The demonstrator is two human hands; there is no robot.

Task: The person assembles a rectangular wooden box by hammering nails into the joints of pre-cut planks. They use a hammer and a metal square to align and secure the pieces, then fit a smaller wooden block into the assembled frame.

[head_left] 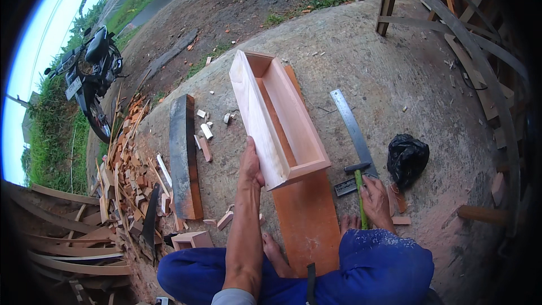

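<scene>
Box (279, 118) of pale wood tilts on orange plank (307, 214), left hand (251, 164) fingers wrapped round its near wall | right hand (375, 200) beside it, fingers closed on green-handled hammer (359, 189) | steel square (353, 130), black bag (406, 158) right of box | dark board (185, 155), offcuts left | fingertips hidden.

This is an open-air woodworking yard, set on a rough concrete slab (361, 51) beside a dirt track and grass. To the left of the slab lies a heap of wood offcuts (127, 158) and bent strips, with a parked motorcycle (90, 73) beyond it. On the slab sit an unfinished long wooden box (282, 118), a steel square (353, 130), a hammer (360, 189) and loose planks. At its right edge stand what look like curved wooden frames (474, 39).
</scene>
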